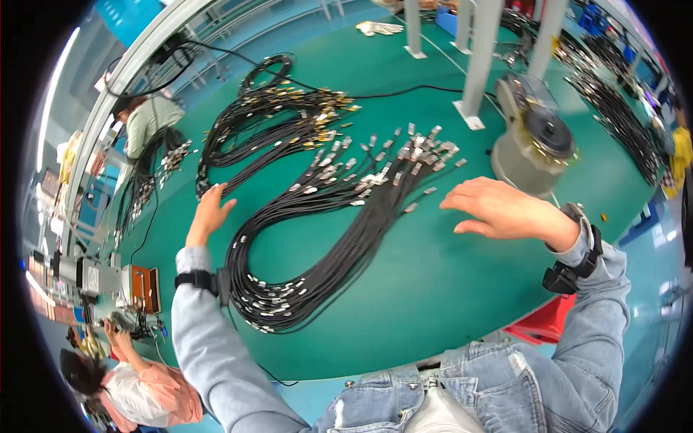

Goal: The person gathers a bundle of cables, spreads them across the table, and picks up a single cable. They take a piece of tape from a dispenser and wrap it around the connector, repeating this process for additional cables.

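Note:
A large bundle of black cables lies in a U-shaped curve on the green table in front of me, its silver connectors fanned out toward the middle. Behind it lies a second cable bundle with gold-coloured ends. My left hand is at the left edge of that farther bundle, thumb apart from the fingers; whether the fingertips touch the cables I cannot tell. My right hand hovers right of the silver connectors with its fingers stretched out and nothing in them.
A grey round machine with a dark top stands beyond my right hand, close to white posts. More cables lie at the far right, and a white glove at the back. Two people work at the left.

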`<state>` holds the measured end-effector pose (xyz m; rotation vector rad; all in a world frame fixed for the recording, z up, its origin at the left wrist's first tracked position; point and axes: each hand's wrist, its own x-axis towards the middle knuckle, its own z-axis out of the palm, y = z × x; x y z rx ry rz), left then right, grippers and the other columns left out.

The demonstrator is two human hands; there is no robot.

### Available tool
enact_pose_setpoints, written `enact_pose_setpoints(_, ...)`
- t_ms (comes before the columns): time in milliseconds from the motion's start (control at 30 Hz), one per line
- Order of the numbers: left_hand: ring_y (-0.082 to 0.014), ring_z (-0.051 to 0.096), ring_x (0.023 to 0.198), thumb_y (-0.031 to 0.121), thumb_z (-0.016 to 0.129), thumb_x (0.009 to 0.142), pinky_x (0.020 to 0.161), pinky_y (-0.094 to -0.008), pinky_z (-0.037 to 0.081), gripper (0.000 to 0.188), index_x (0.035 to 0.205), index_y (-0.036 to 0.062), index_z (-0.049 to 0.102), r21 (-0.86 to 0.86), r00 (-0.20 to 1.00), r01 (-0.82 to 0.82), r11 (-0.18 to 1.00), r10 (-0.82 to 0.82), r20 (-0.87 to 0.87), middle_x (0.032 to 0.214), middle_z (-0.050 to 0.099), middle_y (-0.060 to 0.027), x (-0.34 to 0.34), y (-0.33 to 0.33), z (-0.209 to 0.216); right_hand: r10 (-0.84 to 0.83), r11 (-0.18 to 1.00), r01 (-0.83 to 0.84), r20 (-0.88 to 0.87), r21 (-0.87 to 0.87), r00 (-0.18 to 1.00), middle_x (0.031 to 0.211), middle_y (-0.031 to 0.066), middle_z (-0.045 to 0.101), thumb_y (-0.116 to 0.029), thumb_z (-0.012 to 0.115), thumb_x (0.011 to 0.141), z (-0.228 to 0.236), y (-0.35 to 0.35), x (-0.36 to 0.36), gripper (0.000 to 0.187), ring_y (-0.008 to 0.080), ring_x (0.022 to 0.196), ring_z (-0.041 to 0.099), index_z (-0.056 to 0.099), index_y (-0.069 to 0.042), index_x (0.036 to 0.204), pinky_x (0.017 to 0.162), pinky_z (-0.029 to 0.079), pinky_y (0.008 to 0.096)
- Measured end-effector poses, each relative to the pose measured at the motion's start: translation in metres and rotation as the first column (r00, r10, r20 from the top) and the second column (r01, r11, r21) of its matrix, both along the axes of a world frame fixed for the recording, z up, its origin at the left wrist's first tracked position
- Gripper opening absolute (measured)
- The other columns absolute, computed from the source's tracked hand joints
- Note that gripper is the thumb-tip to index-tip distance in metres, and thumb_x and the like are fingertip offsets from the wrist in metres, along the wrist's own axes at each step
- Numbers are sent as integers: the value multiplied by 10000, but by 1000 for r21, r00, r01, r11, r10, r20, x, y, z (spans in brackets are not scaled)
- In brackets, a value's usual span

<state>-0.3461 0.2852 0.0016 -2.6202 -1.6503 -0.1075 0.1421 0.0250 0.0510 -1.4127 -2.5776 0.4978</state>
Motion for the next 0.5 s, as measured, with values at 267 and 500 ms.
enact_pose_setpoints(267, -333, 474, 1128, 224, 646, 782, 945, -392, 385, 495, 1211, 34, 488, -4, 896, 389, 921, -378, 231, 1240, 495, -155, 149, -200, -3, -82, 994, 77, -67, -78, 994, 985, 127, 575, -246, 589, 830, -53, -56, 27, 338, 307, 938, 538, 527, -35, 1086, 812, 422, 401)
enact_pose_setpoints(500, -322, 480, 1091, 235, 661, 756, 901, -384, 401, 530, 1228, 67, 489, 146, 936, 301, 942, -322, 144, 1266, 469, -135, 143, -225, -61, 8, 997, -18, -129, -71, 992, 1015, 136, 578, -247, 589, 831, -69, -57, 7, 342, 306, 945, 546, 530, -40, 1097, 816, 424, 397)
